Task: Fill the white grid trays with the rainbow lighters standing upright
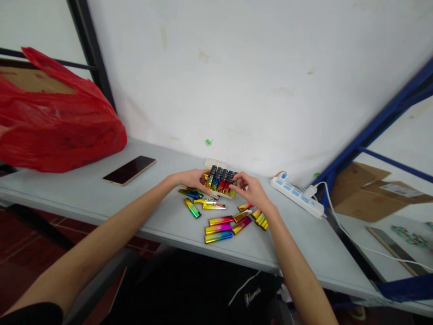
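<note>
A small pale tray [224, 195] stands near the wall, filled with upright lighters [221, 179] that have black tops and shiny coloured bodies. My left hand [195, 179] is wrapped round the tray's left end, thumb along the front edge. At the right end, my right hand [253, 190] has thumb and forefinger curled together on a lighter [232, 188] at the front corner; the fingertips partly cover it. In front of the tray lie loose metallic lighters, among them a green and gold one [192, 208], a magenta and gold one [218, 229] and a blue and gold one [218, 237].
A dark-screened phone [130, 170] lies on the grey table [162, 158] at left, near a red plastic bag [64, 122] with a cardboard box inside. On the right are a white power strip [297, 197] with a plugged cable and a cardboard box [365, 194]. Behind rises a white wall.
</note>
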The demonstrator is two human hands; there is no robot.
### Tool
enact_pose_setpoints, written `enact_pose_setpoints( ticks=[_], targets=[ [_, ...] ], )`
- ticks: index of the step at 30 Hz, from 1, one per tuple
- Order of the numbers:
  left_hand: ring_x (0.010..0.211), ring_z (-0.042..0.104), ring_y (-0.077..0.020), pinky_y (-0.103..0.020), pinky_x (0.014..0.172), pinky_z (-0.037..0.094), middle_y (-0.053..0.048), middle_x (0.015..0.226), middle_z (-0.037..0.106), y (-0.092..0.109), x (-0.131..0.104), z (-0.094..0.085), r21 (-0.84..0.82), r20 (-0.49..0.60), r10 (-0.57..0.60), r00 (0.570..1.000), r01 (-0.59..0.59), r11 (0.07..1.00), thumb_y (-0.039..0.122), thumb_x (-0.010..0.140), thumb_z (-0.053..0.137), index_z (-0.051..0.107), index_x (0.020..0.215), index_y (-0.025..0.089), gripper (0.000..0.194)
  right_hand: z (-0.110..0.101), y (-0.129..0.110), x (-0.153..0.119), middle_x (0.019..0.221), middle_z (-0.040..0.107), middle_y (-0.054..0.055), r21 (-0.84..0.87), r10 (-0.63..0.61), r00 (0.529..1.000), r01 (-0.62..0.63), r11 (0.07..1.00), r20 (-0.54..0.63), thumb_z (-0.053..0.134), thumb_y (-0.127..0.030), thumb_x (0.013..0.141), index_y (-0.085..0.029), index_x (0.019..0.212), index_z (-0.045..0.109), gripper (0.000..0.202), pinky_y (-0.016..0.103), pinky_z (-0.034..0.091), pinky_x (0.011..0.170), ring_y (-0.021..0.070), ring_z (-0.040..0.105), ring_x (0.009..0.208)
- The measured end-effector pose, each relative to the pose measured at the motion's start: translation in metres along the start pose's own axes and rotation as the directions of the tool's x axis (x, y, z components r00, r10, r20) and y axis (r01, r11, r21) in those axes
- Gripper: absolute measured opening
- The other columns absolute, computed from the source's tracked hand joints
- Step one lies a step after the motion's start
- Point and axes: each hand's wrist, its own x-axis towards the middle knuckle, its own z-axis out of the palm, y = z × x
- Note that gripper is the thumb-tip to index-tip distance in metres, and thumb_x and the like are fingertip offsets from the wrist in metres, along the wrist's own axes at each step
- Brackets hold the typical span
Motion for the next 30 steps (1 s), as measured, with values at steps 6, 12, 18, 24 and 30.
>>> enact_pose_setpoints(
  ticks=[6,12,18,24,30],
  targets=[
    [0.063,0.053,-0.0179,-0.029,0.059,0.033,0.003,0.07,0.06,0.0,0.0,0.001,-0.012,-0.015,0.034,0.999,-0.034,0.999,0.063,0.062,0.082,0.055,0.124,0.019,0.081,-0.001,-0.002,-0.001,0.076,0.065,0.0,-0.049,0.02,1.0,-0.02,0.999,0.006,0.063,-0.047,0.091,-0.021,0.102,0.06,0.029,0.027,0.048,0.065,0.0144,0.06,0.067],
    [0.061,0.051,-0.0165,-0.028,0.057,0.032,0.004,0.069,0.058,0.002,-0.001,0.0,-0.023,-0.007,0.041,0.999,-0.041,0.999,0.061,0.062,0.082,0.053,0.128,0.018,0.083,-0.006,-0.002,-0.001,0.074,0.068,0.001,-0.052,0.046,0.998,-0.043,0.998,0.042,0.068,-0.046,0.088,-0.019,0.095,0.063,0.029,0.028,0.051,0.067,0.015,0.063,0.067],
    [0.065,0.054,-0.0178,-0.028,0.059,0.034,0.002,0.073,0.06,-0.001,0.0,0.0,-0.003,-0.021,0.02,1.0,-0.02,1.0,0.063,0.061,0.082,0.054,0.127,0.018,0.086,-0.01,-0.001,-0.002,0.072,0.071,0.002,0.043,0.092,0.994,-0.095,0.995,0.058,0.068,-0.049,0.087,-0.018,0.09,0.066,0.031,0.029,0.053,0.065,0.0157,0.066,0.063],
    [0.068,0.056,-0.0194,-0.029,0.062,0.034,0.0,0.077,0.063,-0.004,0.0,0.0,0.035,-0.021,0.004,1.0,-0.004,0.999,0.063,0.06,0.082,0.055,0.125,0.017,0.084,-0.012,0.001,-0.002,0.072,0.071,0.003,-0.048,0.106,0.993,-0.103,0.993,0.056,0.066,-0.053,0.088,-0.018,0.08,0.065,0.036,0.027,0.05,0.06,0.0147,0.064,0.06],
    [0.067,0.056,-0.0187,-0.03,0.061,0.033,0.001,0.074,0.063,-0.004,-0.001,0.0,0.01,-0.028,0.033,0.999,-0.033,0.999,0.06,0.062,0.083,0.055,0.125,0.018,0.081,-0.013,0.004,-0.002,0.064,0.066,0.0,-0.181,0.097,0.993,-0.084,0.98,0.063,0.065,-0.053,0.089,-0.018,0.073,0.063,0.039,0.024,0.041,0.055,0.0127,0.056,0.056]
  ],
)
